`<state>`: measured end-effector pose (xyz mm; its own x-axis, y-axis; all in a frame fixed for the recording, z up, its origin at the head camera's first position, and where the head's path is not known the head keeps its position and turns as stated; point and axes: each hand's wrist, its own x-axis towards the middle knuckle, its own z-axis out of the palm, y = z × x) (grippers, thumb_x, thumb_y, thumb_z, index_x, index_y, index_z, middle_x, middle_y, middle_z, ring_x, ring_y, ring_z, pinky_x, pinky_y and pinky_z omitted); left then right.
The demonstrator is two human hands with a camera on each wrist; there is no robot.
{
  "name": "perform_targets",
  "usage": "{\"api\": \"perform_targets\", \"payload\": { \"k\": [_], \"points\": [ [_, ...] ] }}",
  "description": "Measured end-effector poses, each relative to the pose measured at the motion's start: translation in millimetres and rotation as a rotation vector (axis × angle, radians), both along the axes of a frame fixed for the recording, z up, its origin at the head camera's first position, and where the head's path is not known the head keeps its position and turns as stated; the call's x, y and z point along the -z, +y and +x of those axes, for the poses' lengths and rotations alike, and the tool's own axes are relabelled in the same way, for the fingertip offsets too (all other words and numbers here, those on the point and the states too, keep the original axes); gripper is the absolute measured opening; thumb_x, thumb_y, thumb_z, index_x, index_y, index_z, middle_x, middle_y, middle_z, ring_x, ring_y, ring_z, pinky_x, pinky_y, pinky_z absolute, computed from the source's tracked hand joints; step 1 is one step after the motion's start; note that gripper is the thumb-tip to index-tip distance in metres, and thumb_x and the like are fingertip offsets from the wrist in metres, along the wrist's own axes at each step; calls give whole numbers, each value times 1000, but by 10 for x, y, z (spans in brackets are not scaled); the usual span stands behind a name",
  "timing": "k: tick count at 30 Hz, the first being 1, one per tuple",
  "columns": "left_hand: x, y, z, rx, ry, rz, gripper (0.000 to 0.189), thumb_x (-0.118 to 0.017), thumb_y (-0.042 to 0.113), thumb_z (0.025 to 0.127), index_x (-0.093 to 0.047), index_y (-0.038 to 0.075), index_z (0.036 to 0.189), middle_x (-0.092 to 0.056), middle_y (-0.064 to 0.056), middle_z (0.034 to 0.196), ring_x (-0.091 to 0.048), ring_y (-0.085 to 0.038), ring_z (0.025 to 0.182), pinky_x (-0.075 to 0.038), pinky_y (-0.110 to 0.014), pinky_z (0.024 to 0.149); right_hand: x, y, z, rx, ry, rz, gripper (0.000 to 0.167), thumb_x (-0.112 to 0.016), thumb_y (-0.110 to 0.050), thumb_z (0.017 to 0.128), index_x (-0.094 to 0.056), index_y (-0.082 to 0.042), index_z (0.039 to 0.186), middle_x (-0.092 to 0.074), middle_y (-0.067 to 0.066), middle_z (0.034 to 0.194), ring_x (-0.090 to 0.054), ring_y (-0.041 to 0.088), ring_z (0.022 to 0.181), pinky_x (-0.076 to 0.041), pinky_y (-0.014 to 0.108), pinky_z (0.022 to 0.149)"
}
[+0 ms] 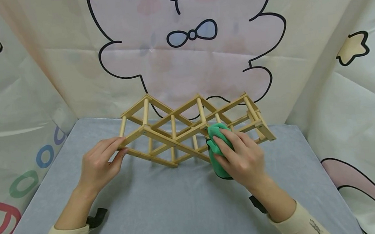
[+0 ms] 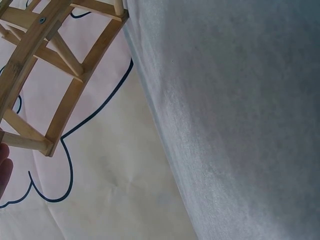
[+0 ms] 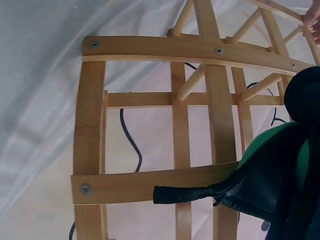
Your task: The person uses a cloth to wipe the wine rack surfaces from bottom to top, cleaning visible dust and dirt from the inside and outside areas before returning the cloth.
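Note:
A folding wooden lattice rack [image 1: 157,134], made of crossed slats joined by round dowels, is held up over the table in the head view. At its left end my left hand [image 1: 100,163] pinches a corner between thumb and fingers. My right hand [image 1: 244,160] grips a green cloth [image 1: 220,164] with a dark edge and presses it against a joint right of the rack's middle. In the right wrist view, metal rivets show on the slats [image 3: 150,48], and a black strap [image 3: 260,195] hides most of the cloth [image 3: 267,140]. The left wrist view catches only fingertips [image 2: 5,167] at the rack's end.
A blue-grey cloth covers the table [image 1: 182,213]. Behind it hangs a pale curtain [image 1: 71,63] printed with a cartoon bear, and more printed fabric [image 1: 355,111] stands along both sides. Black straps [image 1: 97,217] show at both wrists.

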<state>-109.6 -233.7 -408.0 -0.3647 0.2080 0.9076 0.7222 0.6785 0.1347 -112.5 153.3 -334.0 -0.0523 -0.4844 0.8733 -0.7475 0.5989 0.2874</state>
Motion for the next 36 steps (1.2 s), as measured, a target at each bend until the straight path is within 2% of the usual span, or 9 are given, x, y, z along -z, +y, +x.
{"api": "perform_targets", "payload": {
  "k": [6, 11, 16, 22, 28, 33, 36],
  "points": [
    [-3, -1, 1, 1, 0, 0, 35, -66, 28, 105, -78, -4, 112, -77, -16, 99, -73, -35, 79, -58, -47, 63, -37, -82, 16, -24, 19, 4, 17, -72, -13, 95, -81, -1, 101, -75, 21, 105, -69, 38, 76, -62, 46, 61],
    [-3, 0, 5, 0, 3, 5, 35, -66, 28, 105, -78, -4, 111, -77, -15, 99, -72, -35, 78, -58, -47, 63, -23, -149, 15, -45, 0, 39, 18, -72, -14, 95, -81, 0, 104, -75, 20, 106, -68, 35, 77, -62, 44, 64],
    [3, -2, 11, -1, 9, 10, 35, -66, 28, 105, -78, -4, 111, -77, -16, 99, -72, -35, 78, -58, -47, 63, 28, -223, 19, -12, -34, 53, 20, -70, -12, 94, -81, -1, 106, -75, 19, 108, -68, 34, 79, -62, 43, 66],
    [16, -10, 15, -7, 7, 10, 35, -66, 29, 105, -78, -4, 111, -77, -15, 99, -72, -35, 78, -58, -47, 64, 145, -332, 3, 9, -77, 82, 21, -67, -13, 95, -81, -1, 107, -75, 18, 107, -70, 32, 82, -62, 41, 71],
    [19, -6, 9, -6, 5, 4, 35, -66, 29, 105, -78, -4, 111, -77, -15, 99, -73, -35, 78, -59, -47, 64, 317, -476, 0, 22, -147, 196, 25, -62, -17, 100, -80, -2, 110, -75, 18, 109, -71, 30, 85, -63, 37, 73],
    [7, 2, 5, -2, 6, 5, 34, -67, 28, 105, -78, -4, 111, -77, -15, 99, -73, -35, 79, -59, -47, 64, 443, -609, 30, -2, -145, 240, 25, -62, -20, 103, -80, -4, 111, -75, 16, 111, -71, 27, 84, -63, 35, 69],
    [-3, 3, 8, -3, 5, 4, 35, -66, 28, 105, -78, -4, 111, -77, -15, 100, -73, -35, 79, -59, -47, 64, 482, -667, 57, -13, -140, 247, 24, -77, -22, 94, -79, -6, 112, -75, 14, 113, -71, 27, 85, -63, 34, 68]
  ]
}}
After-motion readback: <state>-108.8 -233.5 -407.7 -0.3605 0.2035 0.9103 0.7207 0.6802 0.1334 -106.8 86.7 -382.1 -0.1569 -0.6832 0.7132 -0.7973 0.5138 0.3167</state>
